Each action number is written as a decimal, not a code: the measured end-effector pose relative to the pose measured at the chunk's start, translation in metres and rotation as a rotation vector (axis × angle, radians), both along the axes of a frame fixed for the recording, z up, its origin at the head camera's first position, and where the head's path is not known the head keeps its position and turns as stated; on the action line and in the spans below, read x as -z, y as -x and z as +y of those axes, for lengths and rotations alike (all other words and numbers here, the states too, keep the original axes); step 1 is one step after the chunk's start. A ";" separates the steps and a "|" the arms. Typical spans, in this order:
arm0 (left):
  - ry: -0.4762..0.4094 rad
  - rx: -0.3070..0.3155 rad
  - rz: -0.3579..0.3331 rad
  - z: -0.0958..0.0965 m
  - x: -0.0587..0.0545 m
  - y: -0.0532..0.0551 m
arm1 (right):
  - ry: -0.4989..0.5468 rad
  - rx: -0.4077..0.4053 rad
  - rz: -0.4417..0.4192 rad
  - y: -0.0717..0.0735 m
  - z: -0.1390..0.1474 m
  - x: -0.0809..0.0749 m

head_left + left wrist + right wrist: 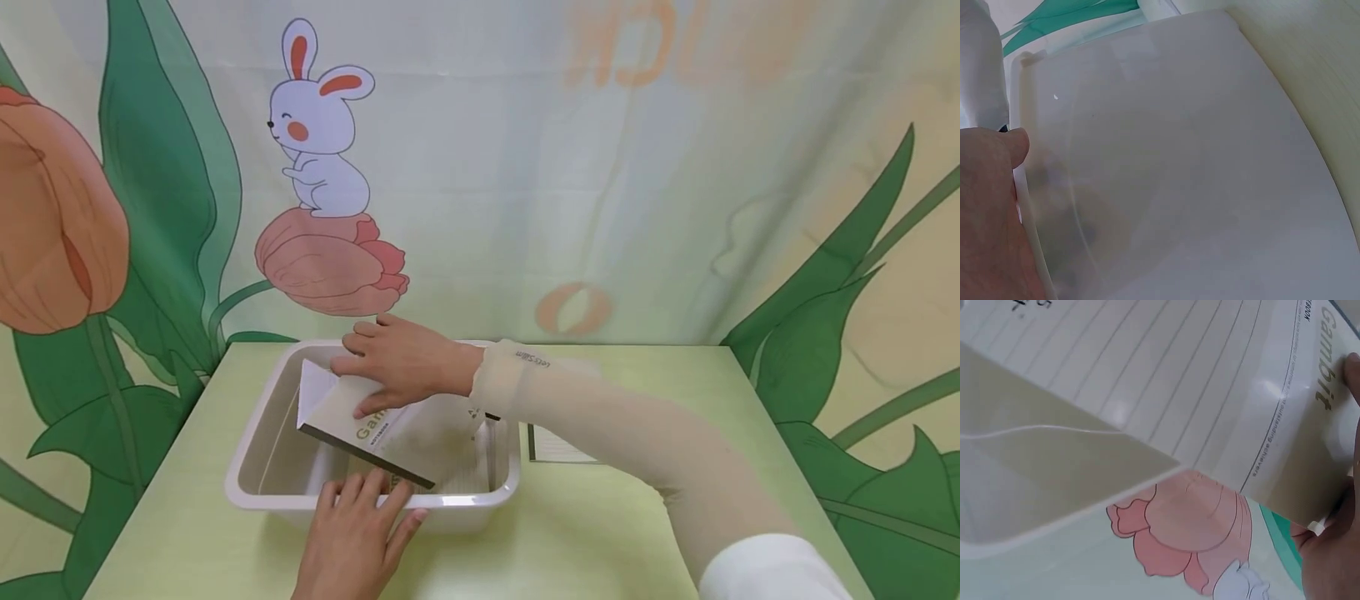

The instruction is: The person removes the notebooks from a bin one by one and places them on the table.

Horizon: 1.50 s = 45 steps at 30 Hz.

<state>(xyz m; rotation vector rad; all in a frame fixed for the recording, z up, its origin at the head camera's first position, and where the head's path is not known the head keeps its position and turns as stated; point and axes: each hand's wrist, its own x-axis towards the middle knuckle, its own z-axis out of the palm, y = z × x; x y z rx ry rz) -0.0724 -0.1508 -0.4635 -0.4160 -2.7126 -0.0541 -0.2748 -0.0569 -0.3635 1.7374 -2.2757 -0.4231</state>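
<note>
A cream notebook (341, 408) with a dark spine and "Gambit" on its cover tilts over the inside of a white plastic bin (247, 500). My right hand (408, 358) grips the notebook by its upper edge, thumb on the cover and fingers at the far side. In the right wrist view the notebook (1310, 419) shows its title beside the thumb. My left hand (352, 525) holds the bin's near rim, fingers over the edge. The left wrist view has the thumb (1016, 147) at the rim of the bin (1179, 156). More notebooks lie inside, partly covered.
On the light green table (622, 533), a lined paper or notebook (558, 446) lies right of the bin, partly hidden by my right forearm. A printed curtain (480, 167) with a rabbit and tulips hangs behind the table.
</note>
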 end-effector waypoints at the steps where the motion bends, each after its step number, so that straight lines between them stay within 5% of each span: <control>1: 0.001 -0.001 -0.002 0.000 0.000 0.000 | 0.021 0.003 -0.004 0.000 0.002 -0.002; 14: -0.024 0.022 0.029 0.000 0.007 0.001 | 0.447 0.020 0.021 0.000 0.044 -0.032; 21: -0.050 0.045 0.080 -0.001 0.011 0.002 | 0.666 0.009 0.088 -0.001 0.074 -0.060; 32: -0.050 0.046 0.093 0.000 0.009 0.001 | 0.890 -0.026 0.153 -0.013 0.146 -0.099; 39: -0.058 0.058 0.101 0.001 0.010 0.001 | 1.012 0.067 0.217 -0.021 0.208 -0.095; 45: -0.060 0.059 0.108 0.001 0.009 0.003 | 0.969 0.221 0.244 -0.031 0.269 -0.065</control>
